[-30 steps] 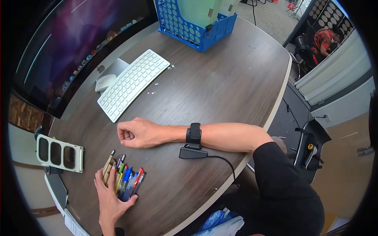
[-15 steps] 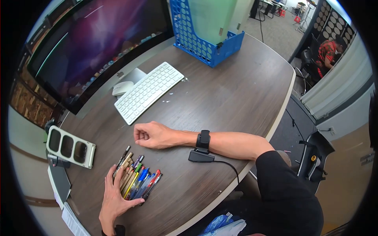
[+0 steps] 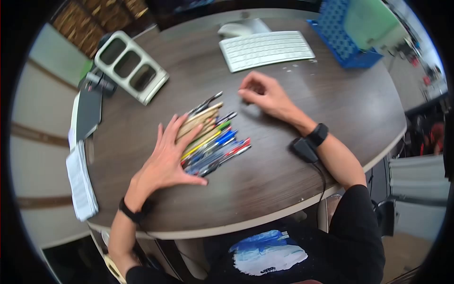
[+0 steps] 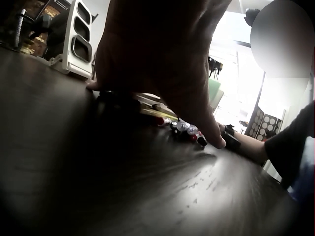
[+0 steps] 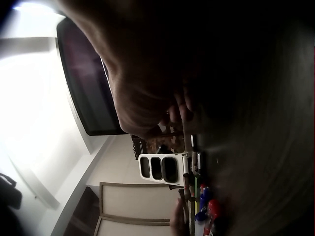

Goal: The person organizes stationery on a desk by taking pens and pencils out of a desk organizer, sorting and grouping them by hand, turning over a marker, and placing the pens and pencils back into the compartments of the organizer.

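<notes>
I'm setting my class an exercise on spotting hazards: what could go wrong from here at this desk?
The pens lie loose in a bunch under and beside the spread left hand, so an uneven push might scatter some across the desk. The cable from the right-wrist camera runs over the desk's edge, so it could snag during a reach.

A brown wood-grain desk point(image 3: 265, 189) carries bunched pens point(image 3: 213, 139), a white keyboard point(image 3: 267, 48), a three-hole holder point(image 3: 135, 71) and a blue rack point(image 3: 330, 33).
</notes>
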`<action>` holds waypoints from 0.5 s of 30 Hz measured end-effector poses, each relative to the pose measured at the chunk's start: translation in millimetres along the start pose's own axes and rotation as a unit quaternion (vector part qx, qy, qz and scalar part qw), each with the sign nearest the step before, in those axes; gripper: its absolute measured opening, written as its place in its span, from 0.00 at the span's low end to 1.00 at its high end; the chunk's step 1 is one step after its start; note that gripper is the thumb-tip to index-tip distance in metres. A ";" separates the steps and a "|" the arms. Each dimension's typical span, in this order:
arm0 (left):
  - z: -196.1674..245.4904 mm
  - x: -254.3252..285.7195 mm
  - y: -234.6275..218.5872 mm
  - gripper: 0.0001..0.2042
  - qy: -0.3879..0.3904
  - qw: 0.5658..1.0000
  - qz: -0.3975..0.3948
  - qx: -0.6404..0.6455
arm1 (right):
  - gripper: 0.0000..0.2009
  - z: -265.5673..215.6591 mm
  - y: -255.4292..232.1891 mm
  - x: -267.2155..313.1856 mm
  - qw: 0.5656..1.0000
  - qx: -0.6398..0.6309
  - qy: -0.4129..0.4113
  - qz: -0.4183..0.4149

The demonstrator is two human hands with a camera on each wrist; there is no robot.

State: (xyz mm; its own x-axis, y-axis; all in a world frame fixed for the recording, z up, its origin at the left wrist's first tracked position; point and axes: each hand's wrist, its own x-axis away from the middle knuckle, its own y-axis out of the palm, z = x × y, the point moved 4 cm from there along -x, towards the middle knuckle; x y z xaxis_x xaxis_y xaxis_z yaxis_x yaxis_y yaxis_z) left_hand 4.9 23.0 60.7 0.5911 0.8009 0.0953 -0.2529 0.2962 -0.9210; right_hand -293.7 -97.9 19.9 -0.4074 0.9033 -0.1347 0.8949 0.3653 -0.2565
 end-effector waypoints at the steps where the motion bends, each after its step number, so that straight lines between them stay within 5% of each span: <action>1: 0.2 -2.0 4.1 0.67 0.003 1.000 -0.001 -0.008 | 0.11 0.3 1.1 -0.1 1.000 -0.001 -0.005 0.003; 15: -4.9 9.0 13.4 0.66 0.022 0.994 0.103 -0.020 | 0.11 10.1 -1.6 0.7 0.998 0.052 -0.013 -0.030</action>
State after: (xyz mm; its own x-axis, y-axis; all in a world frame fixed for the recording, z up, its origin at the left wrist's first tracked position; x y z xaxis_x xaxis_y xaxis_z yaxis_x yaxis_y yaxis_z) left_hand 10.6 31.7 47.4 0.5628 0.8188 -0.1133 -0.3426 0.1064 -0.9334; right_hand -297.2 -100.2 10.5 -0.4658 0.8737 -0.1402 0.8452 0.3925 -0.3627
